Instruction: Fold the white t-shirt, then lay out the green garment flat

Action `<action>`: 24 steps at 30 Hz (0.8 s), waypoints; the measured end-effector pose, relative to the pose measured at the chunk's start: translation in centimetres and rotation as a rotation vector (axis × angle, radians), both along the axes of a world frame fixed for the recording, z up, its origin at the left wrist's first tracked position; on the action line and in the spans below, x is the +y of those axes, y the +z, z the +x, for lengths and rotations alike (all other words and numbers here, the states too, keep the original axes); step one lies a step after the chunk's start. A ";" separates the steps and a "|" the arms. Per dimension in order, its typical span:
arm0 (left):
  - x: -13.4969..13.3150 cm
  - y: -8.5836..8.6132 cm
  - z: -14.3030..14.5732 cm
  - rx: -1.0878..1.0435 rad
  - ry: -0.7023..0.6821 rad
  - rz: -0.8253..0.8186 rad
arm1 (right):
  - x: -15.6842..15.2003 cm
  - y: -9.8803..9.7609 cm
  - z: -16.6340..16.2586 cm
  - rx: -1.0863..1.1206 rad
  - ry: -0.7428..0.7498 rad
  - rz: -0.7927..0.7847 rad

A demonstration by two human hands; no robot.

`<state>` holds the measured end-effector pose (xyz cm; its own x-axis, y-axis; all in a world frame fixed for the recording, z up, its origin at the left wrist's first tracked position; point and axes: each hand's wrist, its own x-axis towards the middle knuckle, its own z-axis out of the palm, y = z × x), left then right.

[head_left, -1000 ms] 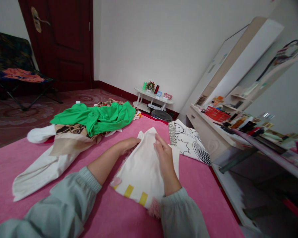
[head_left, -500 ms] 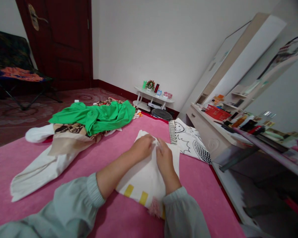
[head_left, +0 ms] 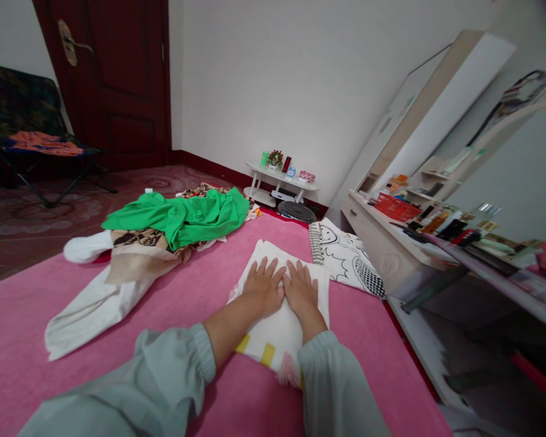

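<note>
1. The left hand lies open, palm down, on the folded cream cloth. Its fingers are spread and point towards 12 o'clock, so it grips nothing and only presses.
2. The right hand lies the same way just beside it, thumbs nearly touching. Together the flat palms pin the cloth's far half against the bed, which keeps the layers flat and squared.
3. The cream cloth sits in the middle of the pink bed, directly before the person. Its near edge, with yellow blocks and a pink fringe, shows between the sleeves.
4. At 10 o'clock from the cloth a green garment lies heaped over a brown patterned piece, well apart from the hands.
5. At 9 o'clock a long pale cloth lies loose.
6. At 2 o'clock a black-and-white printed piece lies flat, just beside the cream cloth.
</note>
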<state>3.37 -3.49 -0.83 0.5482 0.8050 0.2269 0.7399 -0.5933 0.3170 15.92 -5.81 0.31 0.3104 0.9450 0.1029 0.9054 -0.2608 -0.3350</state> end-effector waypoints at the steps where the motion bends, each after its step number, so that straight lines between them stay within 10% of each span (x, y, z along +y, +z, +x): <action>1: -0.1 0.0 -0.1 0.002 0.004 -0.001 | -0.1 0.0 0.1 -0.007 -0.016 -0.007; 15: -2.7 1.1 -8.7 0.133 -0.149 -0.049 | -4.6 -0.4 4.0 -0.213 -0.151 -0.171; 24: -6.8 3.3 -11.4 0.295 -0.061 -0.130 | -1.6 6.3 -1.5 -0.369 0.113 -0.150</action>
